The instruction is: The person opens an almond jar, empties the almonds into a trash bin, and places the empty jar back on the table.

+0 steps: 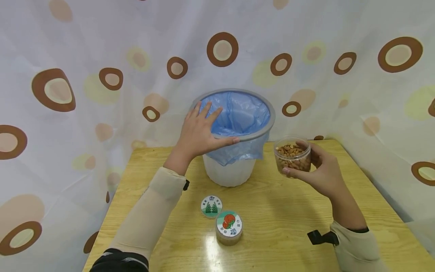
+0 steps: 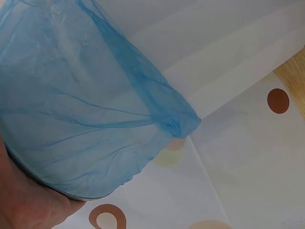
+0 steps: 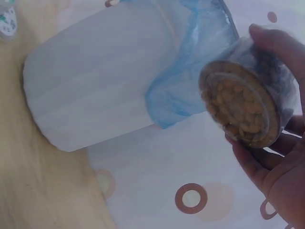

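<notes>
My right hand [image 1: 324, 172] grips a clear, lidless jar of almonds [image 1: 292, 163], thumb at the front and fingers round the far side. It holds the jar up beside the waste bin [image 1: 229, 172], slightly tilted; the nuts [image 3: 238, 107] show through its base in the right wrist view. My left hand [image 1: 198, 130] lies over the left side of the bin's grey rim [image 1: 272, 119], fingers spread and thumb stretched along the front edge. A blue plastic bag [image 1: 241, 113] lines the white bin and hangs over its outside, as the left wrist view also shows.
In front of the bin on the wooden table [image 1: 278, 234] are a round lid [image 1: 211, 206] with a green print and a small jar [image 1: 229, 228] whose top shows tomatoes. A patterned cloth [image 1: 244, 71] hangs close behind the bin and along both sides.
</notes>
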A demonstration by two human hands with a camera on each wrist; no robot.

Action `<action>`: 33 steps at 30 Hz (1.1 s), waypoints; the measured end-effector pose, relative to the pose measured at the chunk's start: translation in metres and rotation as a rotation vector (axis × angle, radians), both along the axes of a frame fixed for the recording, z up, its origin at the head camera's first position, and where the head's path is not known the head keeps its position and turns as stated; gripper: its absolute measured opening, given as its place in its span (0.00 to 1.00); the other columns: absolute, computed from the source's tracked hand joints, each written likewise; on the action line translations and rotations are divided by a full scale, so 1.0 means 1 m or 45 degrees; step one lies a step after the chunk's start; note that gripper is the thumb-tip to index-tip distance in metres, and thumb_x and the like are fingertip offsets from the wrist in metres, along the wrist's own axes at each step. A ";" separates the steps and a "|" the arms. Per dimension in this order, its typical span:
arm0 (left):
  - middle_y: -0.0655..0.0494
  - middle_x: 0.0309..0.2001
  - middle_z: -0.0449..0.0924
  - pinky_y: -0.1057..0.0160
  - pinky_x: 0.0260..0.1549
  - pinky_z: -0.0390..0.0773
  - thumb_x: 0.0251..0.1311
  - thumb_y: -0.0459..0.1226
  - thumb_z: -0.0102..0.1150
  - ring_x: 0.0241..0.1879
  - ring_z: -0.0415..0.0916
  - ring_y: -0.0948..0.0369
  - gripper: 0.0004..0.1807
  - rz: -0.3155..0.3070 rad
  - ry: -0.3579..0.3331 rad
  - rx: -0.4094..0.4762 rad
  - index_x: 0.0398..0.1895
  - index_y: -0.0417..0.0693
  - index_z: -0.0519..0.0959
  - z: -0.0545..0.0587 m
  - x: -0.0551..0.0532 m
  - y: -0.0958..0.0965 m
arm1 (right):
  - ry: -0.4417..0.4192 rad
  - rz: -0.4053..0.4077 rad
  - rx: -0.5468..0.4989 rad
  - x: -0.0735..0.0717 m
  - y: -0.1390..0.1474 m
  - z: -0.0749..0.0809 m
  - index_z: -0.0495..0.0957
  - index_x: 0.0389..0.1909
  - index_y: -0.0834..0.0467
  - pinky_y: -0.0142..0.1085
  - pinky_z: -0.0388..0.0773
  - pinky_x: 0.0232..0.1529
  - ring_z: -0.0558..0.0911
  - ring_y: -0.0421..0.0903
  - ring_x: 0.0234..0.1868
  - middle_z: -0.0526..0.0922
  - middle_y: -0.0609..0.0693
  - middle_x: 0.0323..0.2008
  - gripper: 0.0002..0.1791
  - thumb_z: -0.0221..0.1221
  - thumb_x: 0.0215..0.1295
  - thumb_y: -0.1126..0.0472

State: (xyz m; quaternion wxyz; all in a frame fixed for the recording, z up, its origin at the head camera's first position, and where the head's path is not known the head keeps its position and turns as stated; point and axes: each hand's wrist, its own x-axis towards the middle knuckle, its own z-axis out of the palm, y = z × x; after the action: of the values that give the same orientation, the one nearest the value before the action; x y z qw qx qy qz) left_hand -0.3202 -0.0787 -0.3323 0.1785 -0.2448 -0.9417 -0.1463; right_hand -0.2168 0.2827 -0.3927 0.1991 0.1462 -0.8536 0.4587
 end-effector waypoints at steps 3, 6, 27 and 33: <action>0.42 0.85 0.54 0.35 0.82 0.48 0.51 0.81 0.56 0.84 0.46 0.35 0.62 -0.004 0.003 0.007 0.84 0.58 0.64 0.000 -0.001 0.001 | -0.060 -0.051 0.020 -0.005 0.001 0.010 0.76 0.73 0.54 0.16 0.77 0.47 0.82 0.26 0.50 0.83 0.51 0.56 0.45 0.82 0.51 0.64; 0.41 0.85 0.54 0.34 0.82 0.48 0.50 0.82 0.56 0.84 0.46 0.35 0.62 -0.004 -0.001 0.009 0.83 0.58 0.64 0.001 -0.001 -0.001 | -0.092 -0.079 0.020 -0.009 0.000 0.017 0.76 0.73 0.54 0.15 0.77 0.45 0.81 0.26 0.49 0.82 0.53 0.57 0.44 0.82 0.53 0.62; 0.39 0.86 0.47 0.36 0.83 0.46 0.51 0.81 0.58 0.85 0.41 0.35 0.61 -0.010 0.005 0.017 0.83 0.58 0.65 0.001 0.000 0.000 | -0.047 -0.188 0.043 -0.028 -0.009 0.060 0.82 0.62 0.53 0.18 0.78 0.38 0.83 0.29 0.42 0.83 0.32 0.42 0.37 0.84 0.49 0.54; 0.39 0.85 0.50 0.36 0.83 0.46 0.51 0.81 0.58 0.85 0.42 0.35 0.61 -0.007 0.013 0.014 0.83 0.58 0.65 0.001 0.000 0.000 | -0.016 -0.197 0.096 -0.032 -0.012 0.074 0.81 0.62 0.54 0.18 0.77 0.37 0.83 0.29 0.40 0.84 0.40 0.43 0.37 0.84 0.50 0.51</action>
State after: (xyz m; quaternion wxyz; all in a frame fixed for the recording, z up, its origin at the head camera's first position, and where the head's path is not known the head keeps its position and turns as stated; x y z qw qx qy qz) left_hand -0.3203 -0.0787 -0.3316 0.1843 -0.2473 -0.9392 -0.1509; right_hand -0.2490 0.2705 -0.3183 0.2230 0.0842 -0.8802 0.4103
